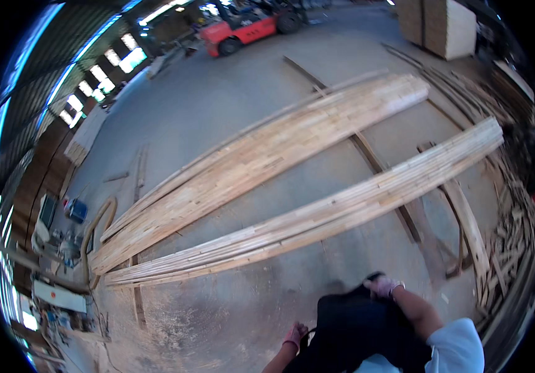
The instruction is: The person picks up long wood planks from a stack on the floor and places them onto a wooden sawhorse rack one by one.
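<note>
Left hand and right hand in pinkish gloves, apart, both gripping a black garment at the waist. Ahead on the concrete floor, two long stacks of pale boards.

Two plank rows side by side on floor, forklift behind.

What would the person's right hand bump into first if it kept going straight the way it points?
Probably only bare concrete floor at first. The right hand points up-picture, and the nearer long stack of pale wooden boards lies next in that line, though depth is hard to judge.
</note>
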The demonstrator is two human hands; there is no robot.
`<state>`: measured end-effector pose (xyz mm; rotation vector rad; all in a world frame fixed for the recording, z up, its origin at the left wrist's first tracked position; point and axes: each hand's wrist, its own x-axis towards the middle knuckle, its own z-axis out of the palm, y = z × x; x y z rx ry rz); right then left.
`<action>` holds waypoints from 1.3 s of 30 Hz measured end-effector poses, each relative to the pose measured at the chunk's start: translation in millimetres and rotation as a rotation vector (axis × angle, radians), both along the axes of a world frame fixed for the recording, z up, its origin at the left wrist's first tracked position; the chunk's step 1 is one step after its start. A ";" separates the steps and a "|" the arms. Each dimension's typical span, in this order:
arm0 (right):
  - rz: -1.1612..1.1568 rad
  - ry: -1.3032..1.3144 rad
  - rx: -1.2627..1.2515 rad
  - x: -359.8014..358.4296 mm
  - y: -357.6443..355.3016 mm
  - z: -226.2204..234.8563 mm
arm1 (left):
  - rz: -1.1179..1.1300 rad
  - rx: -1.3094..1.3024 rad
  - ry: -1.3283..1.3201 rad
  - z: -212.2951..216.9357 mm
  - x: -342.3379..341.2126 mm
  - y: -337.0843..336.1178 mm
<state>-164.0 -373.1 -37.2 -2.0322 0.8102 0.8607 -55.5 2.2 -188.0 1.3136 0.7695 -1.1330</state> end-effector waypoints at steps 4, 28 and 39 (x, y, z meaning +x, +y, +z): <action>-0.086 -0.014 0.104 8.7 -12.8 1.8 | 0.053 -0.023 0.003 -23.7 -1.5 1.7; -1.701 -0.059 0.784 64.2 -303.3 -277.0 | -0.100 0.252 0.007 138.8 32.2 -316.9; -2.251 -0.347 0.650 157.9 -413.5 -329.8 | -0.067 0.468 0.161 160.5 -1.8 -334.1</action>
